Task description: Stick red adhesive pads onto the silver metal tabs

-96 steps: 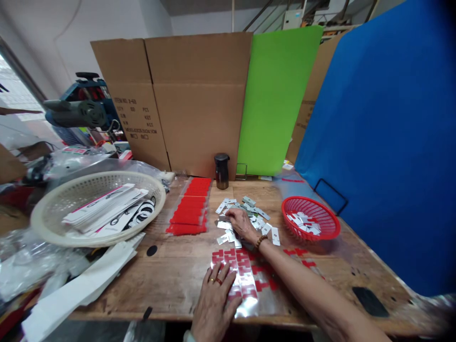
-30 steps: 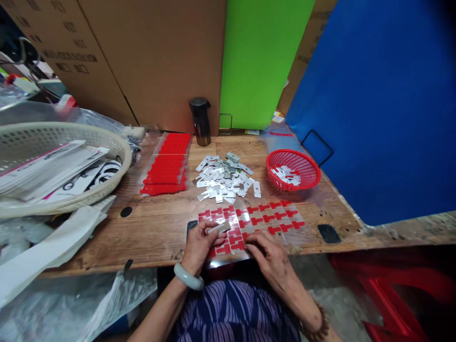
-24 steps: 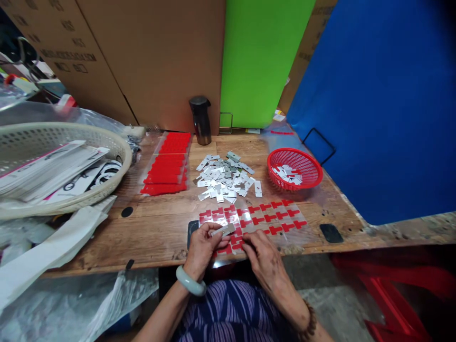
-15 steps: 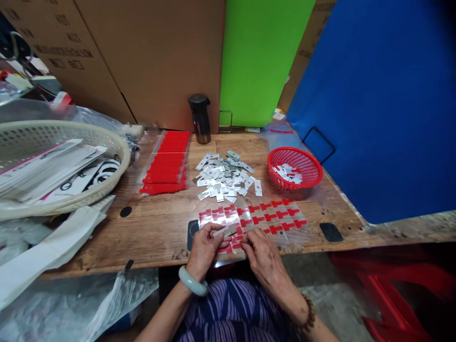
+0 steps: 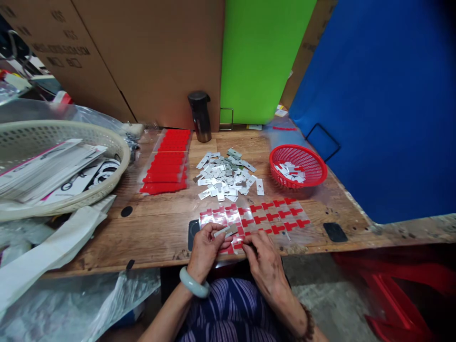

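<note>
My left hand (image 5: 204, 249) is closed, with a small flat metal plate (image 5: 228, 231) between thumb and fingers. Beneath it lies a clear sheet of red T-shaped stickers (image 5: 272, 217), spread along the table's front edge. My right hand (image 5: 265, 261) is closed in a pinch at the near edge of that sheet, its fingertips at the end of a red sticker (image 5: 237, 246). Whether this sticker has lifted from the sheet I cannot tell. Beyond the sheet is a loose pile of metal plates (image 5: 226, 175).
A red basket (image 5: 313, 175) at the right holds several plates. Bundled red sticker sheets (image 5: 166, 164) lie left of the pile, with a dark flask (image 5: 200, 118) behind. A large pale basket (image 5: 123, 156) of printed cards stands far left. A blue panel (image 5: 384, 118) borders the right.
The view has shifted slightly. Both hands keep nearly the same place and grip, the metal plate still in the left.
</note>
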### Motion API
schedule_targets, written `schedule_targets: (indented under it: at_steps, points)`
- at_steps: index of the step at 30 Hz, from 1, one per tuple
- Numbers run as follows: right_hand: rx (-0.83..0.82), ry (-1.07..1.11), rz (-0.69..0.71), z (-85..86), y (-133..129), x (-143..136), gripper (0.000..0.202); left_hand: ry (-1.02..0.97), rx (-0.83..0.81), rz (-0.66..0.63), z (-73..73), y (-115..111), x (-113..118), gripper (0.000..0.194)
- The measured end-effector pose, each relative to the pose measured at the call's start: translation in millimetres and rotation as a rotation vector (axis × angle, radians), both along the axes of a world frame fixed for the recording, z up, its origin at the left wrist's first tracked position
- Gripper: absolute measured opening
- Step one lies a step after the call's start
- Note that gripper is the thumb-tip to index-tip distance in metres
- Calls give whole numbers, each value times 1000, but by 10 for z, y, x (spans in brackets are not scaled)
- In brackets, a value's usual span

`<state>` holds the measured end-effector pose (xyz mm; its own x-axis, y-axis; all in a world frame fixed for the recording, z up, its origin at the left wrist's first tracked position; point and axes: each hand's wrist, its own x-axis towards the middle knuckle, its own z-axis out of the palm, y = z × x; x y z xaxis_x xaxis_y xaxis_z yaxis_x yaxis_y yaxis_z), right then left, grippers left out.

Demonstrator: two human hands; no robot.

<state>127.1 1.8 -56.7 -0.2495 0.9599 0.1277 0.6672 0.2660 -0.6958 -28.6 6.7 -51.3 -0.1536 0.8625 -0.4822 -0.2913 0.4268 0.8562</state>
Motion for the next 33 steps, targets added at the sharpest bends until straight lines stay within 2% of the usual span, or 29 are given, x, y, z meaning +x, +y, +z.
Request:
schedule_targets:
  at_steps: [7, 11, 15, 26, 33]
  points:
    - [9, -4, -5, -19, -13, -24, 13, 23, 5, -13, -9, -3, -4, 27]
    - [-41, 59, -32, -36, -10, 6, 23, 52, 20, -14, -7, -7, 0, 25]
    - [-24, 39, 5, -42, -3, 33, 15, 59, 23, -16, 1, -2, -1, 24]
    - [-9, 110, -10, -31, -33, 17, 15, 46, 29, 2, -9, -15, 11, 27]
    - [56, 152, 96, -59, -84, 101, 10, 41, 40, 26, -28, -16, 24, 25]
